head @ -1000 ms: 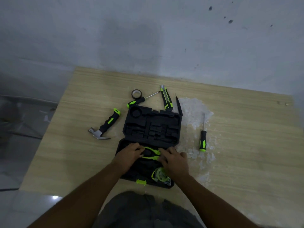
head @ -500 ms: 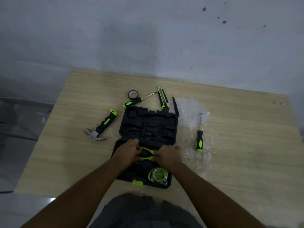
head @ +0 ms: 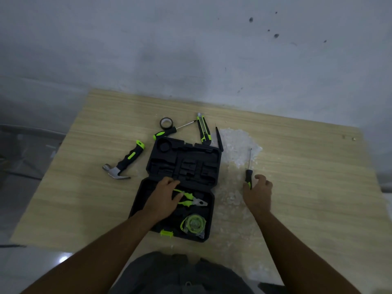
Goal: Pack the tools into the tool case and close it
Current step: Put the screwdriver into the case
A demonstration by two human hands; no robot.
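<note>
The left hand (head: 163, 198) hid the pliers' (head: 191, 199) handle ends. The right hand (head: 257, 190) covered the screwdriver's (head: 248, 175) butt; its grip was unclear.

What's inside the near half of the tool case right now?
In the near half of the tool case lie the pliers and, nearer the latch, the tape measure. The left hand rests on the pliers' handles and hides the slots beneath it.
</note>
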